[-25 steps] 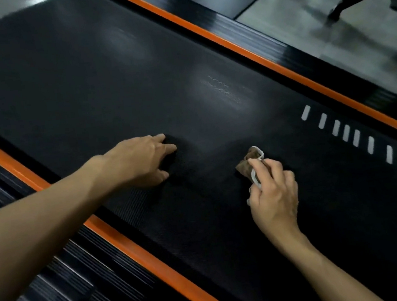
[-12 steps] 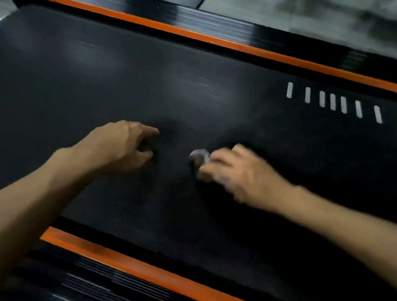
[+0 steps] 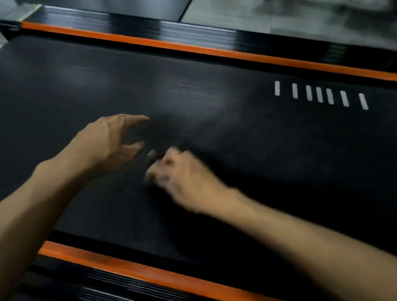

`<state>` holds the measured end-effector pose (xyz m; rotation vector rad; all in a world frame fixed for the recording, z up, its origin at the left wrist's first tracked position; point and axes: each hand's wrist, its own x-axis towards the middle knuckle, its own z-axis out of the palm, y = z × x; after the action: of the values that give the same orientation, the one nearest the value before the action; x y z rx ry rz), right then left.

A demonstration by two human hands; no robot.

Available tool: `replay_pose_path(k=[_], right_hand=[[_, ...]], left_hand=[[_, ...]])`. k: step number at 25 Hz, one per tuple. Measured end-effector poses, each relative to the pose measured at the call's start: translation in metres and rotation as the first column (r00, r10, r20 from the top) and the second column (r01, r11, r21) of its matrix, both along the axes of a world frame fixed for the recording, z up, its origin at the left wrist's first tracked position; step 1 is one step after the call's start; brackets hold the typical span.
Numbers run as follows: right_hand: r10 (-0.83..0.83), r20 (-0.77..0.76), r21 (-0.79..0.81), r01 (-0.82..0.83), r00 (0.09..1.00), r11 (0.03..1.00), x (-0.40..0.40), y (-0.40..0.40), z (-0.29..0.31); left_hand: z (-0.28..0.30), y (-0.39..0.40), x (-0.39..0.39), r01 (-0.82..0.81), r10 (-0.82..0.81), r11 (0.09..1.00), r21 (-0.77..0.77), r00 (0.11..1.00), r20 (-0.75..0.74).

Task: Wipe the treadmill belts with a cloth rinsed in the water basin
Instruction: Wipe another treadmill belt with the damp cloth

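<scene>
your right hand (image 3: 183, 177) is curled around a small cloth (image 3: 152, 156), bunched so that only a pale scrap shows at the fingertips; the rest is hidden under the hand and smeared by blur. a wad held this tight probably puts the pressure under the fingers, which suits rubbing a textured surface. the cloth sits on the belt (image 3: 268, 154), about midway between its near and far edges and just right of your other hand.

your left hand (image 3: 109, 143) is open, fingers spread and loosely bent, just left of the cloth. whether it touches the belt or hovers over it cannot be told. its place suggests a brace for your weight as you lean across, or a hold that keeps the belt from sliding under the strokes.

the belt is black, finely ribbed, and runs from left to right across the view. a row of short white marks (image 3: 319, 94) lies on it to the far right. an orange strip (image 3: 205, 48) borders the far side, another orange strip (image 3: 158, 278) the near side, each backed by a black ridged side rail. beyond the far rail lies a grey floor (image 3: 312, 3) with the dark foot of some equipment at the far right. no water basin is in view.
</scene>
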<state>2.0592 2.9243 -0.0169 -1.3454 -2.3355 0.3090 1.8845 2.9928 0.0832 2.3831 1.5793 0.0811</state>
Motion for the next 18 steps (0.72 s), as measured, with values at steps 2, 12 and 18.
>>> replay_pose_path(k=[2,12,18], right_hand=[[0.255,0.097,-0.074,-0.248,0.962,0.966,-0.029,-0.041,0.006],[-0.838,0.168,0.032,0.847,0.519,0.531,0.156,0.109,0.013],[-0.250,-0.001,-0.054,0.250,0.968,0.967,-0.015,0.023,-0.003]], left_hand=[[-0.005,-0.004,0.002,0.025,-0.025,0.999,-0.022,1.000,-0.003],[-0.026,-0.005,-0.011,-0.001,-0.002,0.999,-0.051,0.998,-0.055],[-0.014,0.010,-0.002,-0.066,0.068,0.997,-0.043,0.997,0.045]])
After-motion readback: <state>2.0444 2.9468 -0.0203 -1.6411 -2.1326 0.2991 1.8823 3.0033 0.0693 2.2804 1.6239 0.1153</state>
